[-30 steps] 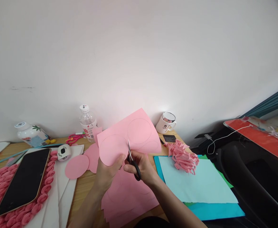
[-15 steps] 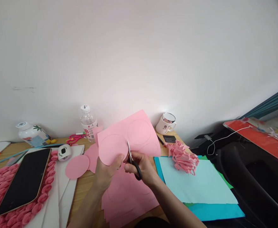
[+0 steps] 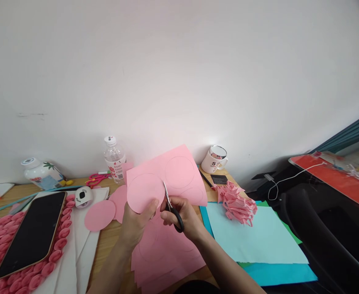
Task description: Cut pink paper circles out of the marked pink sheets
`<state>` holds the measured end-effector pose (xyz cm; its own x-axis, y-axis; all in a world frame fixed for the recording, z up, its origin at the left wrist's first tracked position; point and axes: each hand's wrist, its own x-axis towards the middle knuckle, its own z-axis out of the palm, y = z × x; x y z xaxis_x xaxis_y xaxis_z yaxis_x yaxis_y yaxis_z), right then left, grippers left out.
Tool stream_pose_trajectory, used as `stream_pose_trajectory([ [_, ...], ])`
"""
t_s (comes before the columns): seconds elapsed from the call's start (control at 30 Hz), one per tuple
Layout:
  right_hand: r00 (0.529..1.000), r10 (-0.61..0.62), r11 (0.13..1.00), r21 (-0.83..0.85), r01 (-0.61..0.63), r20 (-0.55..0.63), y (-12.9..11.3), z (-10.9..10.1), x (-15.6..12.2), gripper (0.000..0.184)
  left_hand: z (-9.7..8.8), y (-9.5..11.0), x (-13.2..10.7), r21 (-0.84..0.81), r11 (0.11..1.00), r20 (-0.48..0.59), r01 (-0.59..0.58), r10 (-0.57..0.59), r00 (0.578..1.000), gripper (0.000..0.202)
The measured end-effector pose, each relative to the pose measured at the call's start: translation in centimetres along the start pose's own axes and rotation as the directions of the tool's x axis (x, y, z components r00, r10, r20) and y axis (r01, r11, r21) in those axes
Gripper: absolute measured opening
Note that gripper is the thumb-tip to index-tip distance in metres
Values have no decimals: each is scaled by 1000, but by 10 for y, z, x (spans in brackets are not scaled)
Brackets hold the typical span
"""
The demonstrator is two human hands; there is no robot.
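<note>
My left hand [image 3: 138,220] pinches a pink paper sheet [image 3: 178,163] at the lower edge of a partly cut circle, thumb on top. Pencilled circles are drawn on the sheet, which is held up off the table. In my right hand [image 3: 182,214] are black-handled scissors [image 3: 176,216], their blades lying at the right edge of the partly cut circle. More pink sheets with drawn circles [image 3: 164,261] lie in a stack below my hands. Cut pink paper circles [image 3: 99,215] rest on the table to the left, overlapping.
At left, a phone [image 3: 32,232] lies on pink rolled-paper pieces. A plastic bottle [image 3: 115,159], pink scissors [image 3: 96,178] and a white jar [image 3: 43,173] are near the wall. On the right are a mug [image 3: 214,159], pink paper scraps [image 3: 236,204] on light blue sheets [image 3: 256,241], and a black chair [image 3: 317,237].
The right side of the held pink sheet has dipped slightly. Both hands and the scissors stay almost in the same place.
</note>
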<state>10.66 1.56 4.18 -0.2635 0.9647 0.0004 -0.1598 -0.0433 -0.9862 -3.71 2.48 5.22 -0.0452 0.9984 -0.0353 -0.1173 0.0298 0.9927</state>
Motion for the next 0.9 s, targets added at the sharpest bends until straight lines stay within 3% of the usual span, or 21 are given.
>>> stream_pose_trajectory([
  [0.33,1000,-6,999,-32,7,19,-1,-1,0,33,2,3,1,-23,1000,-15,-9,8,1000,29],
  [0.53,999,27,1000,-12,-26,43,0,2,0,34,2,2,0,17,997,104,-80,78,992,37],
  [0.9,995,19,999,27,-21,99,-2,-2,2,38,5,7,-4,66,996,14,-67,66,998,22],
])
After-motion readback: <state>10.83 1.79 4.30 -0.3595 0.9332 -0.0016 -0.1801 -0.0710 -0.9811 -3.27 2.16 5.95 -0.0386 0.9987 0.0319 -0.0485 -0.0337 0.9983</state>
